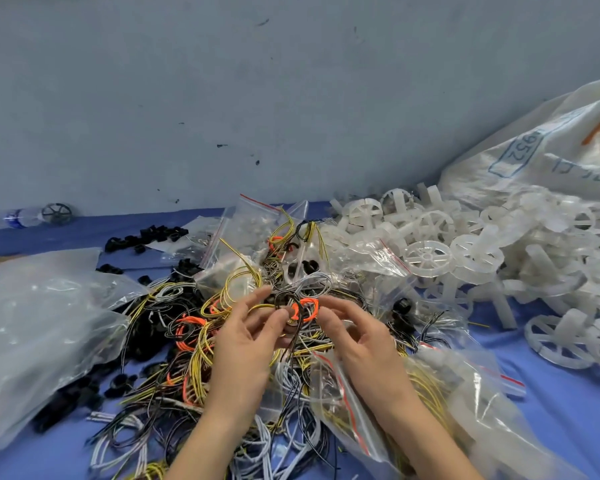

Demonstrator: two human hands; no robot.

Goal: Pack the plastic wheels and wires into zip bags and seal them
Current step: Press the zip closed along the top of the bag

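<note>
While both hands work over the heap, packing looks to be at an early stage. The left hand (243,341) has thumb and fingers curled in a pinch on a black coil (286,299). The right hand (357,337), fingers likewise bent, pinches an orange coil (307,308) that touches the black one. Both coils are held just above the loose wires (187,344), which lie tangled and unbagged across the cloth (551,410). One zip bag (420,393), under the right forearm, already holds yellow wires (whether its red strip is pressed shut cannot be told). Further bags (257,220) lie crumpled behind the heap, with contents too unclear to confirm. The wheels (465,258) lie piled at the right, spilling from a white sack (551,150), and none is visibly bagged. Judgement: a small part of the wires is packed. Still to do are most of the wires, seemingly all the wheels, and the sealing.
</note>
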